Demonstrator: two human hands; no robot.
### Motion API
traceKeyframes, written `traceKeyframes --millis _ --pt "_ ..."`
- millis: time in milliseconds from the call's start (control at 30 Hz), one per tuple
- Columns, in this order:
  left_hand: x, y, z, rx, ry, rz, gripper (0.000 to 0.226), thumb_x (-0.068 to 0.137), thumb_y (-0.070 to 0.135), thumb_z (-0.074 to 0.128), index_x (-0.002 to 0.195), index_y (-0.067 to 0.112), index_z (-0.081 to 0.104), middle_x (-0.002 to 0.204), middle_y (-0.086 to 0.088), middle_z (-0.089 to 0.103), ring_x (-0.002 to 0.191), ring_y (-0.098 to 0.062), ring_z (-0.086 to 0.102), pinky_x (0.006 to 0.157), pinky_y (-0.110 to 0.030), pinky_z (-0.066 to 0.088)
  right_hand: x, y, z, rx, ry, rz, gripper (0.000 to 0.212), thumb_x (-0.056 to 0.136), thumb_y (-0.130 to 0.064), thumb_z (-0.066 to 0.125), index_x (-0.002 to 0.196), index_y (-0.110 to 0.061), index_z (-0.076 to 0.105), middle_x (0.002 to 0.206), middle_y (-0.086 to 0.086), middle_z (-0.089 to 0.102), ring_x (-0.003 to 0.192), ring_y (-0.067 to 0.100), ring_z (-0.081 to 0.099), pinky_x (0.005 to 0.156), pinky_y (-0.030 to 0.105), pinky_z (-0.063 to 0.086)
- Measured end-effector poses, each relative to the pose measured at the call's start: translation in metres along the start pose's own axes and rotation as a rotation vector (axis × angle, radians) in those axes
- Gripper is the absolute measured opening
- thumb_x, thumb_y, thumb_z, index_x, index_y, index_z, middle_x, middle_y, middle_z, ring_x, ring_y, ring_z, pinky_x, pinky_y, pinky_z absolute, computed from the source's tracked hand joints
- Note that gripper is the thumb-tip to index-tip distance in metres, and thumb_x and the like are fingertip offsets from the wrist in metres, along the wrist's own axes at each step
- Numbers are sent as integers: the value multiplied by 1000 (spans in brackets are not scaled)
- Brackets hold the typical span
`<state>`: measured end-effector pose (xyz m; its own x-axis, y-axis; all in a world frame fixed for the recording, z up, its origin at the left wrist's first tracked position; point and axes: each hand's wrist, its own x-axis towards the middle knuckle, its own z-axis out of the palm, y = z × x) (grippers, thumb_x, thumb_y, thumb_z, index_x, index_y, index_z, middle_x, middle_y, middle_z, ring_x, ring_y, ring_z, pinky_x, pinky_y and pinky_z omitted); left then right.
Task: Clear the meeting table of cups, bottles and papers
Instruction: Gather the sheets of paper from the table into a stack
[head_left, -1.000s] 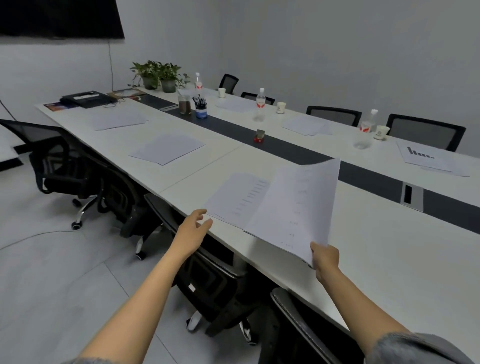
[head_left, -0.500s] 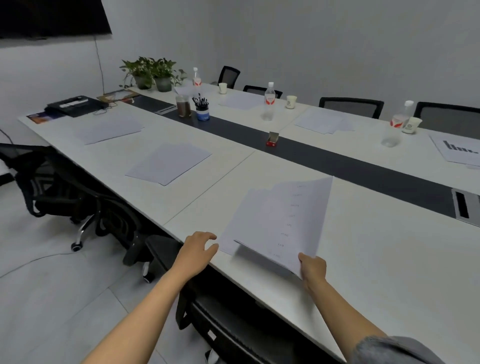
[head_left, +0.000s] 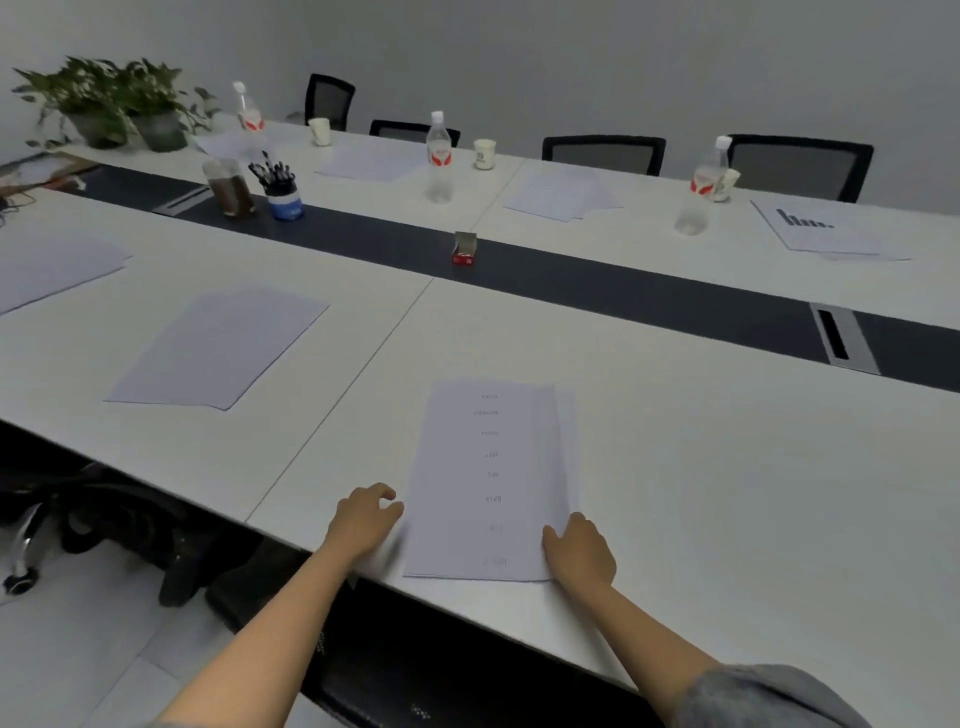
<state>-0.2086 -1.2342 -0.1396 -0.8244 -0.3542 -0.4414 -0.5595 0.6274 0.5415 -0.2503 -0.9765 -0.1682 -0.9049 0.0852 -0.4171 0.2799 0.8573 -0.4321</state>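
White laminate forms the long surface, split lengthwise by a dark strip, in a grey-walled room with black chairs along the far edge. At the far left corner we see potted plants. Loose sheets lie nearer the left. On the strip stand a brown jar, a pen cup and a small red box. Beyond it, bottles and paper cups stand among more sheets.

At the near edge lies the stack of papers. Of our hands, the left hand, fingers curled, meets the stack's left side, and the right hand rests at its lower right corner. We cannot tell whether either grips it. A printed page lies far right.
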Motion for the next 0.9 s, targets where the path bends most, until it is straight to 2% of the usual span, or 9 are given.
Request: traceKeyframes --millis 200,267,367,433,500,600,667,767,900 --pt "18 6 12 -14 -109 -39 43 88 26 50 126 6 46 136 -16 47 119 -30 45 99 -35 36 9 -1 -14 95 68 117 42 92 -33 45 119 -2 50 129 15 40 122 31 36 95 36 38" --pt "20 8 14 -163 -125 -34 44 84 27 54 122 6 47 138 -19 44 114 -29 47 95 -35 36 18 -4 -18 231 30 214 43 90 -30 48 120 1 48 129 17 42 114 32 44 92 36 40" --pt "19 12 20 -574 -170 -138 55 89 18 55 139 7 33 144 -13 37 126 -30 42 102 -39 37 20 -10 -12 288 -42 233 33 85 -26 51 108 -3 49 124 16 51 102 29 52 85 33 42" --pt "17 13 22 -760 -163 -212 41 89 16 54 128 7 42 125 -17 49 100 -28 54 84 -37 45 19 -12 -5 221 -62 202 24 83 -23 53 99 -8 45 121 15 53 98 27 53 80 32 44" --pt "15 12 19 -915 -168 -314 11 89 12 52 97 4 50 82 -15 57 60 -21 47 56 -28 38 16 -11 -3 161 -77 169 29 82 -21 54 106 -7 46 120 13 52 105 29 54 81 33 46" --pt "11 1 19 -839 -224 -350 15 86 11 52 73 5 51 50 -8 45 38 -16 35 42 -18 26 10 -10 -1 39 -90 125 26 84 -18 56 102 -10 40 116 10 51 109 28 53 86 33 47" --pt "5 -2 23 -771 -278 -356 18 87 16 56 75 3 55 54 -10 50 38 -18 41 41 -18 31 10 -8 1 -28 -96 108 23 85 -17 55 99 -12 37 109 8 50 107 26 53 87 33 47" --pt "-1 -5 29 -689 -320 -310 16 87 17 57 83 3 58 77 -16 62 63 -26 58 55 -27 44 12 -6 4 -62 -108 75 24 86 -17 54 96 -13 33 101 5 44 95 22 50 80 29 42" --pt "-1 -4 33 -447 -77 -175 23 86 12 52 63 8 50 69 -7 57 62 -23 53 58 -26 40 11 -4 5 -66 -98 69 25 85 -16 54 94 -12 31 102 6 44 92 22 47 78 30 42"
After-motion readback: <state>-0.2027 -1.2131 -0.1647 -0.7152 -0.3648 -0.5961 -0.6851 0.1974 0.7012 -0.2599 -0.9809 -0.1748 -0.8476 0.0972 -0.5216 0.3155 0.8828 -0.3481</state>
